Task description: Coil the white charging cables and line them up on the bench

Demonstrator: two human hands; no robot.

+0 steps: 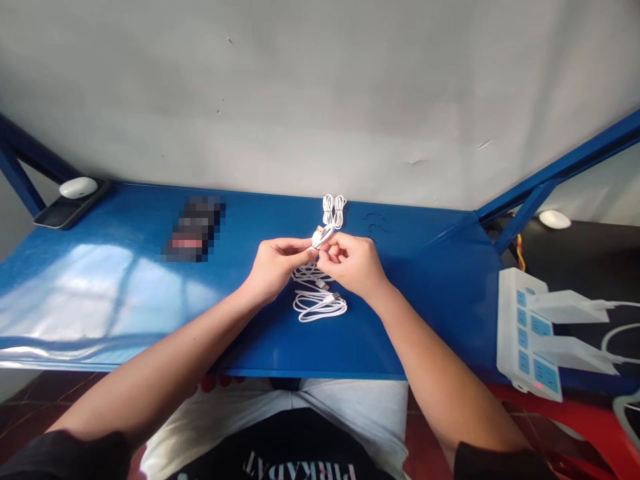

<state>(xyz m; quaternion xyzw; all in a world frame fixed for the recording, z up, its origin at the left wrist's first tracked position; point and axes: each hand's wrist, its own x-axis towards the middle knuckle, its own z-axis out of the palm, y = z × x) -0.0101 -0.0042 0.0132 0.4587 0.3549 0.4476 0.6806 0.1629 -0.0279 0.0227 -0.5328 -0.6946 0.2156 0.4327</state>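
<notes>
My left hand [275,263] pinches a coiled white USB cable [327,233] between thumb and fingers, its USB plug pointing up. A thin black twist tie [315,248] crosses the coil. My right hand [354,260] is closed beside it, thumb and forefinger pinched at the tie; its ends are hidden by the fingertips. Below my hands lie loosely coiled white cables [320,308] with their plugs showing, partly covered by my hands. Beyond them lie two cable bundles [334,210], each bound in the middle with a dark tie.
Several loose black ties [377,223] lie on the blue table [430,267] right of the bundles. A blurred dark object [195,227] lies to the left. A power strip [525,333] with white plugs stands at the right edge. A white mouse-like object [79,187] sits far left.
</notes>
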